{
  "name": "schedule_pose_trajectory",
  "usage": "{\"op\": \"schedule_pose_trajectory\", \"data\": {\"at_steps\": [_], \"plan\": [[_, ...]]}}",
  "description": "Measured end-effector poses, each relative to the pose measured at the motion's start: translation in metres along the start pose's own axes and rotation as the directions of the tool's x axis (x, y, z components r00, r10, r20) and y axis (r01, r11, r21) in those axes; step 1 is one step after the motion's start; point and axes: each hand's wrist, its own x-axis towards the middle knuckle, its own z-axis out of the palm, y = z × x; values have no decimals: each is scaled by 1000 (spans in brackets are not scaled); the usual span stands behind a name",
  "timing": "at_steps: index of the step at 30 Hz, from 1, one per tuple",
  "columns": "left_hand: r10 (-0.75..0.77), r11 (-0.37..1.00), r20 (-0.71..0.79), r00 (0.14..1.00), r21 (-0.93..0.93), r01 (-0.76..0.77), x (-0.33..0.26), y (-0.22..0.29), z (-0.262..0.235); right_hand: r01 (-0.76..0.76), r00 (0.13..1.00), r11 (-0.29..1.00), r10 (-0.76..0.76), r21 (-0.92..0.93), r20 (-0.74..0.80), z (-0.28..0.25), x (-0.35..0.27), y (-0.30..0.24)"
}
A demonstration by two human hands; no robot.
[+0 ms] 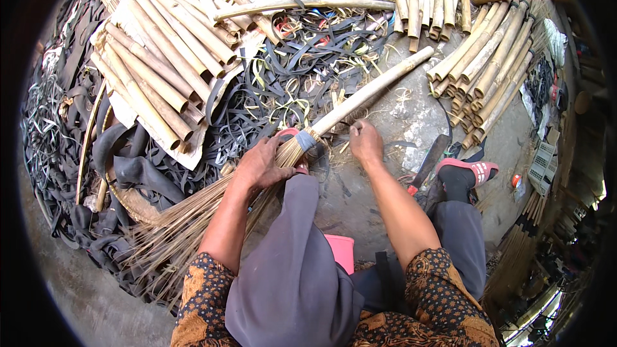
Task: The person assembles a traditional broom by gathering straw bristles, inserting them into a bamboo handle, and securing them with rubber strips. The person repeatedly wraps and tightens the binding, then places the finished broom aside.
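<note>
A stick broom [212, 202] lies slantwise across my lap, its thin bristles fanning to the lower left. Its pale bamboo handle [379, 90] points to the upper right. A grey band [304, 141] wraps the bristles where they meet the handle. My left hand [260, 167] is closed round the bristles just below that band. Beside the handle, right of the band, my right hand [366, 141] is closed in a pinch. A thin dark strip [339, 123] runs from the handle to its fingers.
Cut bamboo poles [173, 58] lie piled at the far left, with more bamboo handles [485, 67] stacked far right. Black rubber strips [276, 77] litter the floor between. A large dark knife [430, 160] rests by my right foot in a pink sandal [472, 170]. A pink container [340, 250] sits between my legs.
</note>
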Motion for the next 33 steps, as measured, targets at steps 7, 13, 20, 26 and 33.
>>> {"op": "schedule_pose_trajectory", "data": {"at_steps": [7,13,20,26,33], "plan": [[-10,992,99,995,-126,22,0,-2,3,59,983,968,-13,243,-183,-33,-25,137],[-75,944,-99,992,313,103,-4,9,21,-211,920,975,222,70,-324,-80,-90,195],[-88,996,30,996,26,87,0,2,7,-3,948,986,-49,-164,-315,-68,-99,171],[42,983,-61,997,183,-30,2,-4,17,-14,982,905,-67,-425,-174,-30,-87,171],[-15,931,-237,971,351,100,-3,-6,34,312,929,753,-369,-579,21,-42,-97,162]]}}
